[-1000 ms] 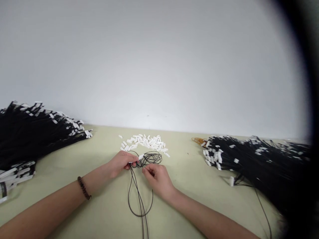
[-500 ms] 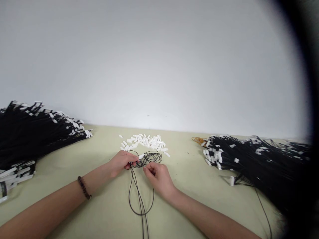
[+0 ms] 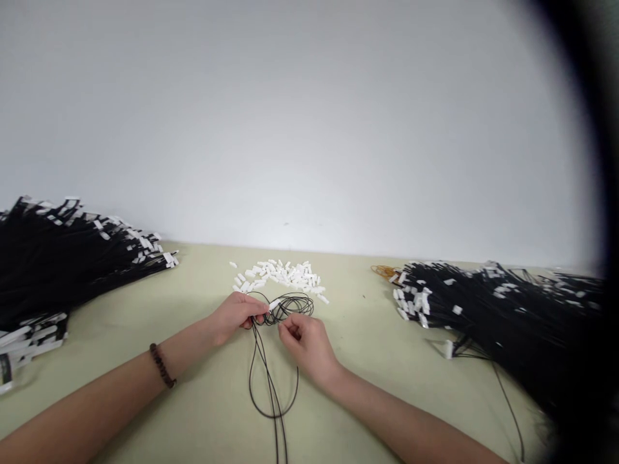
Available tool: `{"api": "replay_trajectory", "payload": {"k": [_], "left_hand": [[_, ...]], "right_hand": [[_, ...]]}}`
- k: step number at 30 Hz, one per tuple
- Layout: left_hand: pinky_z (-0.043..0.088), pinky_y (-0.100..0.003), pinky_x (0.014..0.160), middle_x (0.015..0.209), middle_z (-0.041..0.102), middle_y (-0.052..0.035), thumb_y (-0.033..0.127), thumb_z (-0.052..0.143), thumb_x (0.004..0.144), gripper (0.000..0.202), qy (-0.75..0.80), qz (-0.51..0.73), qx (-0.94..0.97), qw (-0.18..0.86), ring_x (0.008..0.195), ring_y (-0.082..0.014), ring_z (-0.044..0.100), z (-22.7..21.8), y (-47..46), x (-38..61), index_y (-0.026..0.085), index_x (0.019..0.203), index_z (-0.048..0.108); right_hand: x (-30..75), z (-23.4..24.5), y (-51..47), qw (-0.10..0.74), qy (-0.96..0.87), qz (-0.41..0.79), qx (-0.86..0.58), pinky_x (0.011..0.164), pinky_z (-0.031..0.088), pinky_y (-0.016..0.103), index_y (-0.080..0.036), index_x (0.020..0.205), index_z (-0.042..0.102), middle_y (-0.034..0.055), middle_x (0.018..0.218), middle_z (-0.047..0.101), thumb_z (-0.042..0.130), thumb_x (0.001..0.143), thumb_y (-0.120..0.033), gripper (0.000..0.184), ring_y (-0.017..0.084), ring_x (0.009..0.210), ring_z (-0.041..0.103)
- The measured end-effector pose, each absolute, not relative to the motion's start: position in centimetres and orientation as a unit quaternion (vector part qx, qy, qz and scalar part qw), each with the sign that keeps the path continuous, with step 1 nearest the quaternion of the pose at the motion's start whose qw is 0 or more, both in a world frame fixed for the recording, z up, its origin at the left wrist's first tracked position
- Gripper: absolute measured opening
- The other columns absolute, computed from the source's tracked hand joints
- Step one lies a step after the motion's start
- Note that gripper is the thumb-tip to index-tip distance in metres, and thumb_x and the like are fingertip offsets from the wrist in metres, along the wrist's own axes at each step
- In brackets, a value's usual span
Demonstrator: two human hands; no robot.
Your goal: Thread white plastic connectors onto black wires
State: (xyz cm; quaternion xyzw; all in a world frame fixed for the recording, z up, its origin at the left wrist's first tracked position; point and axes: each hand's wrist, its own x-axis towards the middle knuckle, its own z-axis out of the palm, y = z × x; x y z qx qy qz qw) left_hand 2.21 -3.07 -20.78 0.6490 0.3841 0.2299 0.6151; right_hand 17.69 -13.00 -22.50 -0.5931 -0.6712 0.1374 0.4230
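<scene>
My left hand [image 3: 236,316] is closed in a pinch on a thin black wire [image 3: 271,380] just behind its small white connector [image 3: 274,303]. The wire coils in loops [image 3: 293,305] beyond my fingers and hangs back in long loops toward me. My right hand [image 3: 308,341] lies just right of the left, fingers curled and pinched on a strand of the same black wire. A brown bead bracelet [image 3: 161,365] sits on my left wrist. A loose heap of small white connectors [image 3: 280,276] lies on the pale green table just beyond both hands.
A large pile of black wires with white ends [image 3: 58,251] fills the left side of the table [image 3: 358,348]. Another big pile of black wires with white connectors [image 3: 488,309] covers the right side. A small tan rubber band bundle [image 3: 384,272] lies by it. A white wall stands behind.
My right hand has crept slightly up and left toward the wire coil. The left hand and wire stay nearly still.
</scene>
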Motion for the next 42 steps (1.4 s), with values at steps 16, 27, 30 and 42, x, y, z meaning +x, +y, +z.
{"api": "replay_trajectory", "payload": {"k": [16,27,30,42], "left_hand": [[0.023,-0.022,0.053,0.052,0.040,0.0010,0.043,0.050,0.071,0.035,0.351,0.250,0.772,0.467,0.054,-0.0098,0.032,-20.8,-5.6,2.9,0.014,0.053,0.053],[0.024,-0.023,0.054,0.052,0.040,0.0008,0.038,0.046,0.073,0.032,0.344,0.237,0.783,0.461,0.054,-0.0098,0.032,-20.9,-5.8,3.0,0.014,0.053,0.051],[0.023,-0.022,0.053,0.053,0.041,0.0008,0.039,0.046,0.074,0.033,0.341,0.245,0.774,0.473,0.054,-0.0092,0.032,-20.9,-5.8,3.0,0.013,0.054,0.052],[0.029,-0.021,0.053,0.066,0.054,-0.0040,0.042,0.062,0.065,0.033,0.363,0.365,0.648,0.561,0.061,-0.0099,0.041,-17.1,-1.6,0.6,0.012,0.078,0.065]], "right_hand": [[17.7,-22.4,-13.3,0.383,-0.709,0.074,-0.588,0.049,0.023,0.020,-0.014,0.054,0.042,-0.0014,0.052,0.043,0.041,0.072,-0.012,0.018,0.008,0.051,0.036],[17.6,-22.4,-13.4,0.384,-0.711,0.066,-0.585,0.050,0.023,0.019,-0.014,0.056,0.041,-0.0013,0.054,0.042,0.042,0.074,-0.012,0.018,0.007,0.052,0.036],[17.6,-22.5,-13.3,0.388,-0.702,0.067,-0.594,0.050,0.023,0.019,-0.014,0.055,0.043,-0.0010,0.054,0.042,0.043,0.074,-0.014,0.019,0.008,0.052,0.036],[18.8,-22.1,-12.3,0.461,-0.605,0.468,-0.451,0.047,0.025,0.017,-0.010,0.072,0.059,-0.0004,0.058,0.046,0.058,0.072,-0.036,0.026,0.005,0.051,0.036]]}}
